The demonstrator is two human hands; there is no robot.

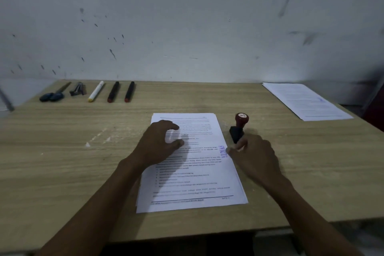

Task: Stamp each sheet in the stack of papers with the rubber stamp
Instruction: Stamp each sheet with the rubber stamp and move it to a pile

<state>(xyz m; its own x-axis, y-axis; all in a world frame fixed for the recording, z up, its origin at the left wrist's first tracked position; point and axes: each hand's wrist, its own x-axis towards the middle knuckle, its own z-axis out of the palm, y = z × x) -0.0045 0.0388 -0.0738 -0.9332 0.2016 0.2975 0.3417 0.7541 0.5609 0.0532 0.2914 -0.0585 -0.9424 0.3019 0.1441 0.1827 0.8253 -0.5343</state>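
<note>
A stack of printed sheets (193, 189) lies in the middle of the wooden table (62, 162). The top sheet bears a blue stamp mark (223, 151) near its right edge. My left hand (158, 145) rests over the upper left of the stack, fingers spread and curled, holding nothing. The rubber stamp (239, 128), with a dark red knob and black base, stands on the table just right of the stack. My right hand (255, 156) lies below it. Its thumb tip is at the sheet's right edge by the mark, and its forefinger touches the stamp's base without gripping it.
A stamped sheet (305, 100) lies apart at the table's far right corner. Along the far left edge lie blue-handled scissors (53, 95), a small dark tool (78, 89), a white marker (96, 91) and two black markers (121, 91). A wall stands behind the table.
</note>
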